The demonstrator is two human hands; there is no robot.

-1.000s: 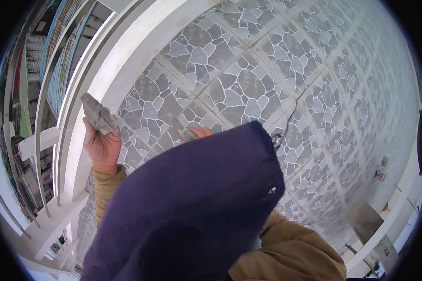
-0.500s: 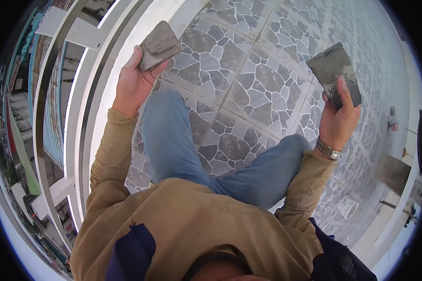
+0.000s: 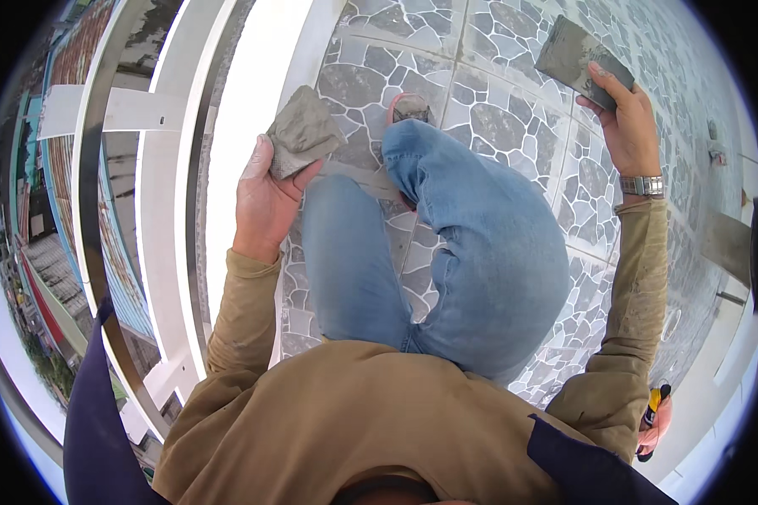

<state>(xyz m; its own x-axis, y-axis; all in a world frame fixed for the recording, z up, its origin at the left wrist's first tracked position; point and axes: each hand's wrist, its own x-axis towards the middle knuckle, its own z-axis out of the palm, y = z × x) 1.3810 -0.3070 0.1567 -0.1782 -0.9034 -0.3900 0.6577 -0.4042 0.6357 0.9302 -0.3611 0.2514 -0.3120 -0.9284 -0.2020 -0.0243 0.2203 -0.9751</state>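
My left hand [image 3: 269,198] is closed at the lower edge of a small flat piece heaped with grey mortar [image 3: 303,126], thumb on the near left side and fingers beneath. The mortar hides most of what carries it. Out to the far right, my right hand [image 3: 630,126] grips a dark rectangular flat plate [image 3: 577,57], its thumb pressed on the upper face. Wet grey cement smears that plate's surface. The two hands are well apart, both raised above the floor.
Stone-patterned tiles [image 3: 497,118] cover the floor. A white ledge [image 3: 257,93] and metal railing [image 3: 196,185] run along my left, with rooftops beyond and below. My bent knees [image 3: 497,244] and one shoe [image 3: 411,107] lie between my arms. A pink and yellow item [image 3: 659,421] sits at lower right.
My right hand has moved farther forward with the plate. The mortar in my left hand now appears lower and farther right. My right leg has swung inward, and its shoe has come into view.
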